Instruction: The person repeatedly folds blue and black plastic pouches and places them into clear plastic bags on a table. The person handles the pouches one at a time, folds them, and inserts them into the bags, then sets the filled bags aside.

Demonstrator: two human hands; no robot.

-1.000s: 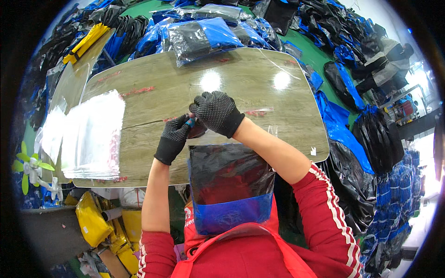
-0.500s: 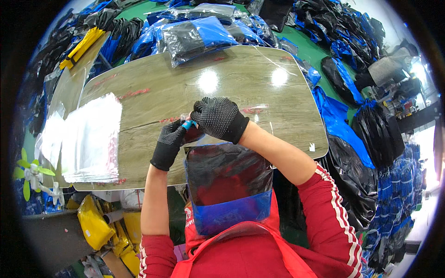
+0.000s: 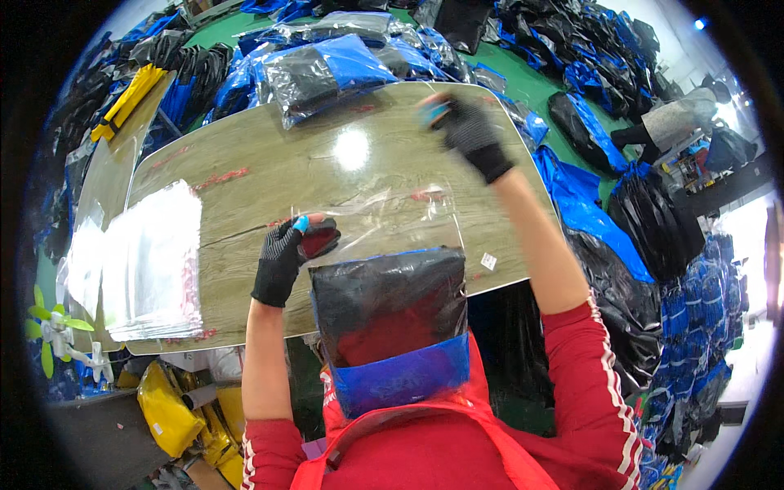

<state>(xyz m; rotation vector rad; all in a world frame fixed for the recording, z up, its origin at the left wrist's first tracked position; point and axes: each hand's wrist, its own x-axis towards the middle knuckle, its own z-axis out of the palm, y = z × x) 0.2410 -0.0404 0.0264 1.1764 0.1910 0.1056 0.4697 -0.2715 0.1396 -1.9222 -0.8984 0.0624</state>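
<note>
A folded black and blue fabric item in a clear plastic bag [image 3: 392, 318] hangs over the table's near edge, against my front. Its clear open end [image 3: 392, 216] spreads flat onto the tabletop. At that end's left corner, my left hand [image 3: 286, 255], in a black dotted glove with blue wrap on the thumb, pinches the film. My right hand [image 3: 469, 135], gloved likewise and with a bit of blue at its bare fingertips, is over the far right of the table, apart from the bag. Motion smears its fingers, so their grip is unclear.
A stack of clear plastic bags [image 3: 155, 261] covers the left of the wood-patterned table [image 3: 253, 196]. Bagged black and blue items [image 3: 327, 73] pile along its far edge. A small white label [image 3: 488, 261] lies near the right front. A small green fan [image 3: 57, 327] stands at left.
My right hand has swept away from my left, up and to the right. The bag's clear end now shows stretched out between them. My left hand has stayed at the bag's left corner.
</note>
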